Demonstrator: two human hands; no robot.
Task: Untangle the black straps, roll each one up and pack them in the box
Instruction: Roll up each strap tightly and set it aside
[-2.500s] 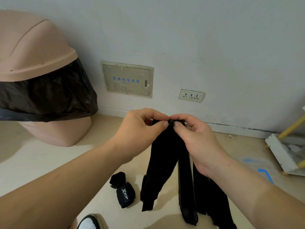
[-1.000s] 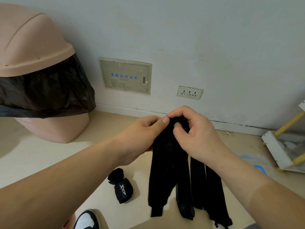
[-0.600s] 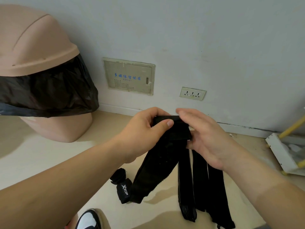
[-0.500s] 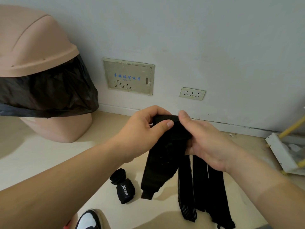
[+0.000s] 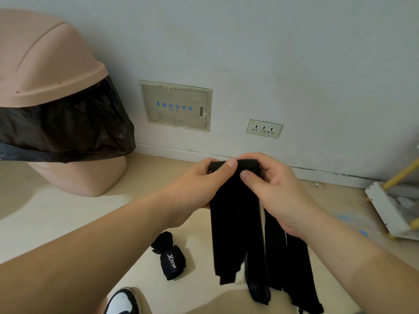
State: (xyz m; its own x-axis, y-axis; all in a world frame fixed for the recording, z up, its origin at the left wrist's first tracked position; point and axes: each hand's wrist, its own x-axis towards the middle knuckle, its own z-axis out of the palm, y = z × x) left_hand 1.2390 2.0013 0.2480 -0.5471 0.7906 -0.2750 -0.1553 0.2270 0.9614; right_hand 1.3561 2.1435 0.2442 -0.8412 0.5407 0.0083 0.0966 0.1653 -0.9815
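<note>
A black strap [image 5: 233, 223] hangs in the air above the floor, its top end folded over into a small roll. My left hand [image 5: 204, 184] pinches the left side of that roll with the thumb on top. My right hand [image 5: 274, 189] grips the right side, fingers curled over it. More black straps [image 5: 278, 264] lie on the floor below, partly behind the hanging one. A rolled black strap with a white logo [image 5: 171, 261] lies on the floor to the left. No box is in view.
A pink swing-lid bin with a black liner [image 5: 49, 114] stands at the left. The wall holds a panel [image 5: 176, 105] and a socket [image 5: 264, 128]. A white and yellow frame [image 5: 394, 205] sits at the right. A shoe [image 5: 122, 302] shows at the bottom.
The hanging strap swung out to the left and has dropped back to hang straight. My right hand has closed over the strap's folded top, and the roll there has grown a little.
</note>
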